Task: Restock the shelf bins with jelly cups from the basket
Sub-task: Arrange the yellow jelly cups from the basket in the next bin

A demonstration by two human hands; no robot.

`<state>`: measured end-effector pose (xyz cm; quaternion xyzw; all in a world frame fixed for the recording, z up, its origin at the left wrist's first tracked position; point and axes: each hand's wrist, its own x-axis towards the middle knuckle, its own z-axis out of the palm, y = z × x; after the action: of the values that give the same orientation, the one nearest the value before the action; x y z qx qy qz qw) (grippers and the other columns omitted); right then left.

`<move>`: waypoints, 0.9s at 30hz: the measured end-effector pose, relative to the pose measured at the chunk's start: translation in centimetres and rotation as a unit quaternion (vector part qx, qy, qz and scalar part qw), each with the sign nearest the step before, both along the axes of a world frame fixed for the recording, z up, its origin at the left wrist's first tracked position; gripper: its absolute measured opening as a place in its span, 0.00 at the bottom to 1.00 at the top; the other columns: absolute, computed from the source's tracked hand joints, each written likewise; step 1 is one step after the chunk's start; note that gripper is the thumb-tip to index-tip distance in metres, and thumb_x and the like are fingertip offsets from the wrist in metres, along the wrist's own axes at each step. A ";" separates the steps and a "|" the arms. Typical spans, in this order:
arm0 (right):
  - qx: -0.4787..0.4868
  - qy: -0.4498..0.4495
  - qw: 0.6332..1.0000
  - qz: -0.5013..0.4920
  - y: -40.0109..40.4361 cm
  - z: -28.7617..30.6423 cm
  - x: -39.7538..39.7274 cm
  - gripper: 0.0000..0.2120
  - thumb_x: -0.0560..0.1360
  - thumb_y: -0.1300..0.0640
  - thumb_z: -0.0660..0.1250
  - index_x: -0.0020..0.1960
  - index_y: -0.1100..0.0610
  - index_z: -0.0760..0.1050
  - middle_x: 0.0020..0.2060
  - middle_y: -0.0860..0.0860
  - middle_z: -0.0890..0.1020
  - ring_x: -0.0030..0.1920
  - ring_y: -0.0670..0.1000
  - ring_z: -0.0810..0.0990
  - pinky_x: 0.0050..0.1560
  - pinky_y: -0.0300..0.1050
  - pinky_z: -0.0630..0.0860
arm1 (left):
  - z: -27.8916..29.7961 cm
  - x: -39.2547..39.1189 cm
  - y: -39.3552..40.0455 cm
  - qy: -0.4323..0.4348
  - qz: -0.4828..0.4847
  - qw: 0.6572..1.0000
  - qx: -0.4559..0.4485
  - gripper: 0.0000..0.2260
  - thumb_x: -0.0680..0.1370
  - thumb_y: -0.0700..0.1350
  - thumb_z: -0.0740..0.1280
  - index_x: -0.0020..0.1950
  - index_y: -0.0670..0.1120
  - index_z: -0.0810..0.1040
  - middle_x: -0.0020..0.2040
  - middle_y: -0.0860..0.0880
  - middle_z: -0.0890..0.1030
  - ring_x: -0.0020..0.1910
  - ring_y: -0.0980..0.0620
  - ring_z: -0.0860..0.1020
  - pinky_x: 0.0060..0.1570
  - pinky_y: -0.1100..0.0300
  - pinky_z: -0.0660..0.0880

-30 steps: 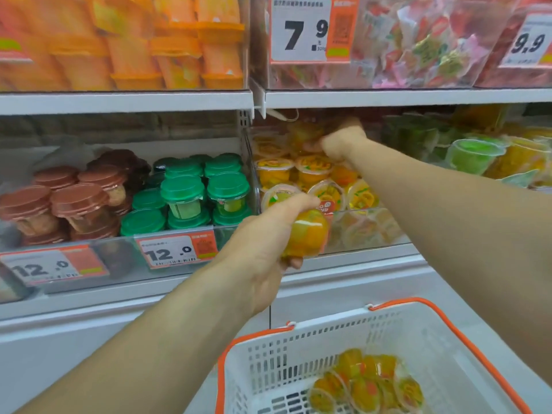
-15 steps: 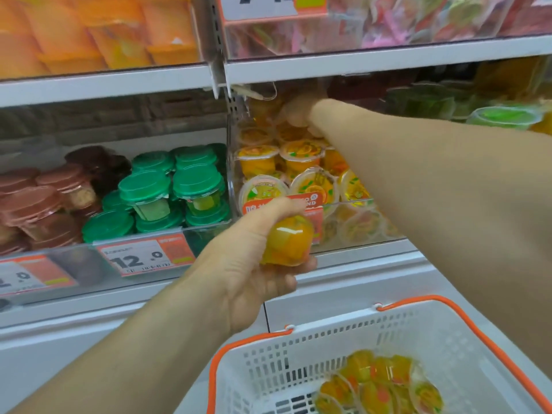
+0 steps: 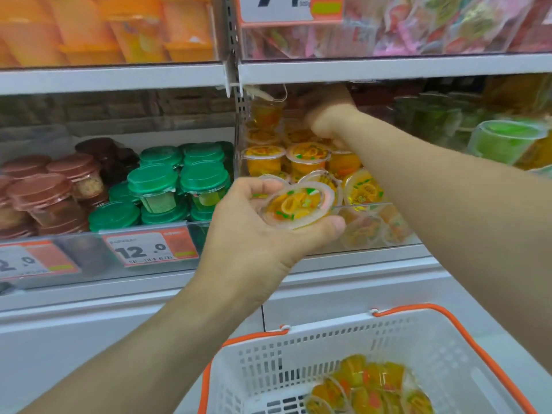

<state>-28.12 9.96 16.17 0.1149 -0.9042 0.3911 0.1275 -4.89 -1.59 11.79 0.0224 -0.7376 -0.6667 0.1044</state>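
Observation:
My left hand point(image 3: 263, 231) grips an orange jelly cup point(image 3: 298, 204) with its printed lid turned toward me, just in front of the clear shelf bin point(image 3: 385, 234). Several orange jelly cups point(image 3: 307, 156) are stacked in that bin. My right hand point(image 3: 327, 122) reaches deep over them, close under the upper shelf; its fingers curl downward and their tips are hidden, so I cannot tell if it holds a cup. Below, the white basket point(image 3: 328, 331) with orange handles holds several more orange jelly cups point(image 3: 367, 389).
Left of the bin are green-lidded cups point(image 3: 161, 180) and brown-lidded cups point(image 3: 44, 192) behind a 12.0 price tag point(image 3: 149, 249). Green jelly cups point(image 3: 504, 141) fill the bin on the right. The upper shelf edge point(image 3: 388, 67) hangs low over the bin.
My left hand has risen toward the bin and turned its cup so the lid faces me. My right hand has stayed deep at the back of the bin.

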 end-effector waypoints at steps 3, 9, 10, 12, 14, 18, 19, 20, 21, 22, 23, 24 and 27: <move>-0.194 -0.029 0.980 0.035 1.8 0.5 5.6 0.10 0.74 0.72 0.66 0.46 0.59 0.81 0.39 0.51 0.83 0.41 0.50 0.80 0.51 0.46 0.79 | 0.4 0.0 -0.3 0.062 0.024 0.997 -0.048 0.32 0.57 0.50 0.84 0.58 0.52 0.78 0.48 0.54 0.85 0.46 0.59 0.84 0.46 0.61 0.82; -0.247 -0.226 0.881 0.336 5.6 1.0 16.5 0.18 0.72 0.56 0.72 0.61 0.58 0.78 0.52 0.55 0.84 0.48 0.52 0.84 0.49 0.45 0.81 | 1.1 0.3 0.0 0.120 0.108 0.985 -0.055 0.37 0.56 0.57 0.82 0.61 0.54 0.72 0.50 0.56 0.82 0.47 0.62 0.81 0.48 0.61 0.81; -0.237 -0.217 0.885 0.337 5.7 0.6 17.5 0.22 0.69 0.55 0.74 0.61 0.57 0.78 0.53 0.55 0.84 0.49 0.51 0.84 0.48 0.44 0.81 | 1.2 0.3 0.1 0.127 0.110 0.984 -0.064 0.34 0.57 0.56 0.83 0.59 0.53 0.74 0.49 0.56 0.83 0.46 0.62 0.82 0.47 0.63 0.80; -0.217 -0.143 0.923 0.283 5.1 -0.7 18.6 0.24 0.65 0.57 0.78 0.60 0.56 0.78 0.53 0.54 0.84 0.45 0.47 0.84 0.38 0.35 0.78 | 1.1 0.0 0.3 0.137 0.104 0.980 -0.099 0.28 0.61 0.50 0.84 0.57 0.52 0.78 0.46 0.57 0.83 0.44 0.63 0.82 0.44 0.65 0.80; -0.243 -0.073 0.939 0.233 4.2 -1.5 18.6 0.24 0.62 0.56 0.79 0.57 0.56 0.78 0.50 0.51 0.85 0.45 0.47 0.84 0.37 0.35 0.79 | 1.1 -0.4 0.3 0.140 0.080 0.979 -0.121 0.24 0.64 0.40 0.82 0.57 0.52 0.80 0.46 0.58 0.84 0.43 0.63 0.82 0.41 0.69 0.78; -0.299 -0.007 0.938 0.176 3.1 -2.5 16.4 0.24 0.63 0.59 0.80 0.57 0.58 0.78 0.48 0.53 0.86 0.48 0.49 0.85 0.50 0.46 0.82 | 0.9 -0.8 0.6 0.151 0.043 0.955 -0.251 0.29 0.71 0.43 0.74 0.71 0.55 0.72 0.61 0.57 0.79 0.60 0.59 0.77 0.62 0.60 0.75; -0.284 0.007 0.946 0.156 2.7 -2.4 15.5 0.25 0.63 0.61 0.81 0.57 0.58 0.77 0.48 0.53 0.86 0.46 0.47 0.85 0.49 0.44 0.82 | 0.8 -0.8 0.6 0.129 0.052 0.943 -0.302 0.32 0.73 0.46 0.72 0.75 0.53 0.66 0.67 0.55 0.74 0.67 0.57 0.71 0.68 0.60 0.69; -0.263 0.019 0.955 0.133 2.2 -2.4 14.4 0.27 0.62 0.62 0.82 0.57 0.58 0.76 0.47 0.53 0.86 0.45 0.47 0.85 0.48 0.43 0.82 | 0.6 -0.8 0.5 0.099 0.060 0.929 -0.352 0.34 0.74 0.49 0.70 0.78 0.51 0.61 0.71 0.53 0.68 0.71 0.54 0.64 0.72 0.59 0.63; -0.238 0.028 0.965 0.104 1.7 -2.3 13.0 0.29 0.61 0.61 0.84 0.58 0.56 0.75 0.47 0.52 0.85 0.45 0.47 0.85 0.48 0.43 0.82 | 0.4 -0.8 0.4 0.068 0.062 0.912 -0.399 0.35 0.75 0.51 0.69 0.79 0.49 0.57 0.74 0.52 0.64 0.74 0.52 0.58 0.73 0.57 0.58; -0.212 0.030 0.974 0.073 1.2 -2.2 11.7 0.31 0.59 0.58 0.85 0.58 0.54 0.75 0.48 0.51 0.85 0.46 0.47 0.85 0.50 0.45 0.82 | 0.2 -0.8 0.3 0.044 0.058 0.896 -0.439 0.35 0.76 0.53 0.67 0.79 0.48 0.56 0.74 0.51 0.61 0.74 0.51 0.55 0.74 0.55 0.56; -0.188 0.027 0.981 0.039 0.8 -2.2 10.2 0.33 0.58 0.54 0.85 0.58 0.52 0.75 0.49 0.50 0.85 0.48 0.48 0.84 0.53 0.47 0.81 | 0.0 -0.7 0.2 0.025 0.048 0.883 -0.466 0.34 0.76 0.54 0.67 0.78 0.48 0.57 0.74 0.51 0.61 0.75 0.49 0.53 0.74 0.53 0.55; -0.173 0.017 0.985 0.006 0.4 -2.1 8.8 0.34 0.57 0.51 0.85 0.59 0.51 0.75 0.51 0.49 0.84 0.51 0.49 0.83 0.55 0.48 0.81 | -0.1 -0.6 0.2 0.009 0.036 0.876 -0.481 0.32 0.76 0.55 0.66 0.77 0.49 0.58 0.75 0.51 0.61 0.76 0.48 0.52 0.75 0.50 0.54; -0.146 -0.026 0.988 -0.047 -0.8 -1.7 5.5 0.38 0.56 0.48 0.85 0.62 0.57 0.75 0.54 0.51 0.82 0.55 0.52 0.81 0.50 0.44 0.81 | -0.3 -0.3 0.2 -0.013 0.018 0.859 -0.511 0.32 0.77 0.55 0.66 0.76 0.47 0.57 0.77 0.50 0.58 0.79 0.46 0.45 0.77 0.49 0.49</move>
<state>-22.61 9.19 14.44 0.0425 -0.8448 0.5153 0.1375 -5.19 -1.35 11.46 -0.0118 -0.9754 -0.1939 0.1038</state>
